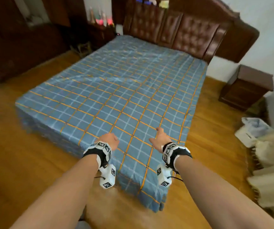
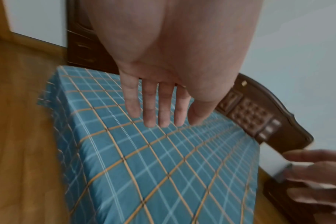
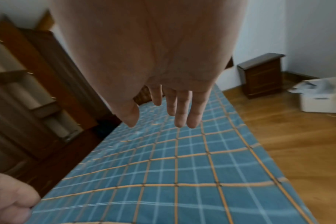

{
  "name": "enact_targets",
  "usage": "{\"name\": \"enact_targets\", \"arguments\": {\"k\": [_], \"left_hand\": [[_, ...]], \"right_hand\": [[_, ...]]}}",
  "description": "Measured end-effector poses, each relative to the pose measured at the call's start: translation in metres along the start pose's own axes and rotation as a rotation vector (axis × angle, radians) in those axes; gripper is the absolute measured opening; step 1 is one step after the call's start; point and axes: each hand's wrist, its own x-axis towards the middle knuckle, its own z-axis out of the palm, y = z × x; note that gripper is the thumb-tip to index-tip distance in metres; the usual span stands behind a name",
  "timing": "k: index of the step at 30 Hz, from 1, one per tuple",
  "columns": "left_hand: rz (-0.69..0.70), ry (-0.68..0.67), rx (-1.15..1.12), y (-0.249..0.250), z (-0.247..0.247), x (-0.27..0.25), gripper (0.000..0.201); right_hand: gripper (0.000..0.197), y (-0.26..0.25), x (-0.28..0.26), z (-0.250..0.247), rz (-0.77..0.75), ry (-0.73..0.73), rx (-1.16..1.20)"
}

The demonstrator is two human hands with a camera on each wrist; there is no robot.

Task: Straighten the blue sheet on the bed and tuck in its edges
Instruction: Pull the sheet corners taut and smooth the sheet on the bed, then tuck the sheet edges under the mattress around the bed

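Observation:
The blue sheet (image 1: 116, 90) with orange and white checks covers the whole bed and hangs down at the near corner. A shallow crease runs across its middle. Both my hands hover above the foot end without touching the cloth. My left hand (image 1: 109, 140) is over the near left part, its fingers (image 2: 155, 109) straight and held together, holding nothing. My right hand (image 1: 159, 138) is a little to the right, its fingers (image 3: 182, 109) also straight and empty. The sheet (image 2: 163, 174) lies flat below both palms, as the right wrist view of the sheet (image 3: 182, 174) confirms.
A padded brown headboard (image 1: 179, 30) stands at the far end. A dark nightstand (image 1: 246, 88) sits to the right, a white bin (image 1: 250, 131) and pale curtain (image 1: 273, 171) nearer. Dark wardrobes (image 1: 17, 47) line the left. Wooden floor (image 1: 25, 154) surrounds the bed.

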Motion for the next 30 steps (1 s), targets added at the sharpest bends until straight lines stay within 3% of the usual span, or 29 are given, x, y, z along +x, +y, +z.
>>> {"name": "enact_targets", "arguments": {"k": [4, 7, 11, 21, 30], "left_hand": [[-0.066, 0.077, -0.090, -0.052, -0.069, -0.008, 0.022], [-0.098, 0.102, -0.137, -0.107, -0.115, 0.000, 0.023], [-0.134, 0.170, -0.153, -0.191, -0.182, 0.021, 0.022], [-0.083, 0.088, -0.126, -0.378, -0.344, 0.064, 0.026], [-0.091, 0.155, -0.146, -0.501, -0.474, 0.175, 0.018]], "right_hand": [[0.074, -0.083, -0.002, -0.004, -0.145, 0.024, -0.040], [0.074, -0.144, 0.001, 0.014, -0.201, -0.035, -0.096], [0.073, -0.236, 0.019, 0.063, -0.233, -0.065, -0.134], [0.045, -0.468, 0.044, 0.181, -0.239, -0.310, -0.284], [0.036, -0.667, 0.168, 0.247, -0.335, -0.293, -0.315]]}}
